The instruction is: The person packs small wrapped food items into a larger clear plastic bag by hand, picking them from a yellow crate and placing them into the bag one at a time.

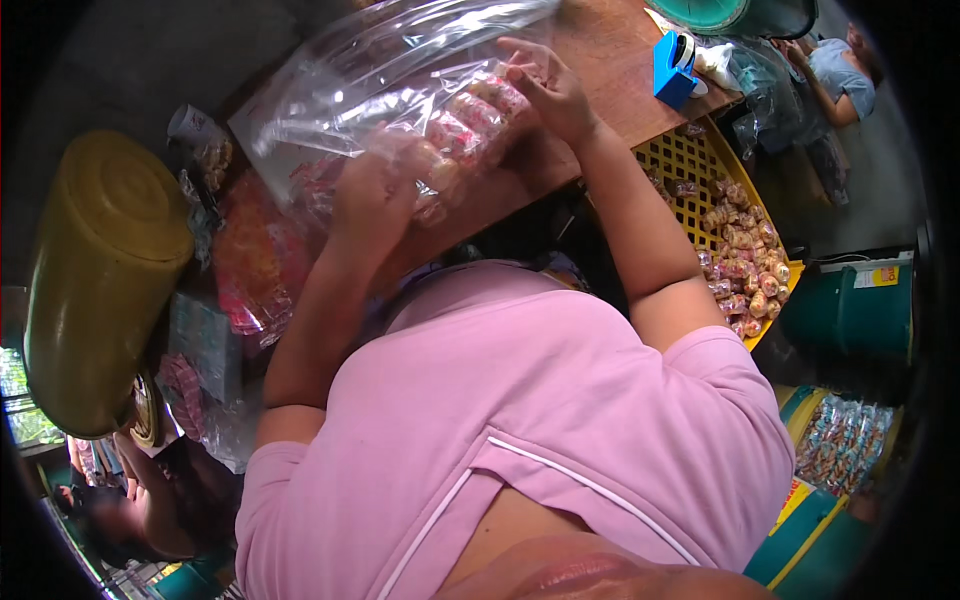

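A large clear plastic bag lies over the wooden table in front of me, with several small wrapped packs in pink-and-white printed film lined up in it. My left hand is at the near left end of the row, fingers bent around the plastic beside a pale pack. At the far right end, my right hand pinches the bag's plastic between thumb and fingers, the index finger stretched out. More pink printed wrappers lie at the table's left side.
A blue tape dispenser stands near the table's right corner. Beyond my right arm is a yellow crate with many wrapped rolls. A large yellowish container stands at left. Other people are at the upper right and lower left.
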Available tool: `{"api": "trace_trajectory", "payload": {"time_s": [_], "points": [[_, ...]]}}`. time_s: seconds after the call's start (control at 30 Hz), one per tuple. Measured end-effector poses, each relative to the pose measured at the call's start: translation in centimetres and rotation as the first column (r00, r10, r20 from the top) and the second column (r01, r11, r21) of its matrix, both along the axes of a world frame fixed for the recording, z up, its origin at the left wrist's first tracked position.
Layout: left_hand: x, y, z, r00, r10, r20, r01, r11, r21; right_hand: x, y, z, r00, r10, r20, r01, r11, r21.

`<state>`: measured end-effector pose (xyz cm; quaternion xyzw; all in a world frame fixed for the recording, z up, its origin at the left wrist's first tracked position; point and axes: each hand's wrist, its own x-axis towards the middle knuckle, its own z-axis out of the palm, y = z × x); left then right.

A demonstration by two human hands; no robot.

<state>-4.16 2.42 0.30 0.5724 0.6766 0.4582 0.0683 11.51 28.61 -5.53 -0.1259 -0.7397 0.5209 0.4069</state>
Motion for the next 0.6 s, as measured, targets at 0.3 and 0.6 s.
{"api": "trace_trajectory", "payload": {"time_s": [0.3, 0.6], "points": [[-6.4, 3.6, -0.4, 0.897, -0.078, 0.435, 0.039, 0.995, 0.097, -0.6, -0.8, 3.3, 0.927, 0.362, 0.094, -0.344, 0.925, -0.163], [-5.7, 4.1, 0.5, 0.979, 0.104, -0.175, -0.108, 0.994, -0.009, -2.3, -2.7, 5.0, 0.993, -0.094, 0.064, 0.086, 0.989, 0.118]]}}
